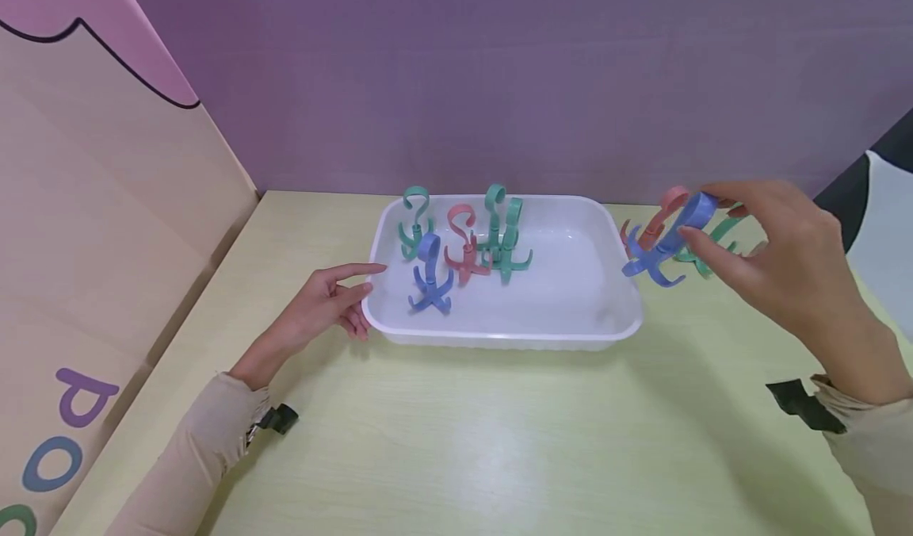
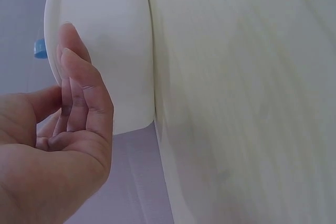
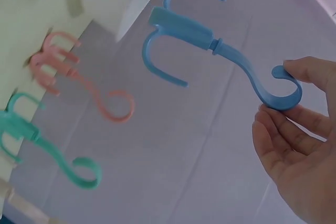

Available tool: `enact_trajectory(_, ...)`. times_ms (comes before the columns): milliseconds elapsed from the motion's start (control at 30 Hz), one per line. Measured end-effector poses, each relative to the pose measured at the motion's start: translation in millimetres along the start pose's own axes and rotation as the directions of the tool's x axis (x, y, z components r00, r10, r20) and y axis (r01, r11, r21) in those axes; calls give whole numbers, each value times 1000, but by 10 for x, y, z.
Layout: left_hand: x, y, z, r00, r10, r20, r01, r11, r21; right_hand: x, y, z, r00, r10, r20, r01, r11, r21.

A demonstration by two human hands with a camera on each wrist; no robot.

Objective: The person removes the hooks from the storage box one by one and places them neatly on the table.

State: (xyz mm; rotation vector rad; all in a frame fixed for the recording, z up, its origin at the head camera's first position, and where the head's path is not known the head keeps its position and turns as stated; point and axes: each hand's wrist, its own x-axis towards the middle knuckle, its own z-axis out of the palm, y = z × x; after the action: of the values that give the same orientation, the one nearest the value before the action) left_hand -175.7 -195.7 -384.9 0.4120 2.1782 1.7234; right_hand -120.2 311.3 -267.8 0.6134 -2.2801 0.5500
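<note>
My right hand (image 1: 792, 262) hangs in the air, wrist bent, thumb and fingers pinching the curled end of a blue hook (image 1: 670, 243), its prongs slanting down toward the right rim of the white tray (image 1: 499, 336). My left hand (image 1: 324, 302) reaches the left rim, index finger extended, seemingly touching, though contact is hard to judge.
</note>
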Motion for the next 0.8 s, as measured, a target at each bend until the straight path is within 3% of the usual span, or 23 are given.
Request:
enact_trajectory(200, -2, 4, -5, 1000, -6, -4, 6, 1000, 5, -82, 185, -21, 997, 74, -9, -74, 996, -43)
enact_trajectory(400, -11, 10, -9, 1000, -17, -3, 17, 1000, -5, -164, 381, 64, 979, 184, 88, -176, 980, -96)
enact_trajectory(800, -6, 3, -16, 1000, -8, 8, 8, 1000, 7, -252, 590, 218, 947, 238, 217, -212, 968, -137)
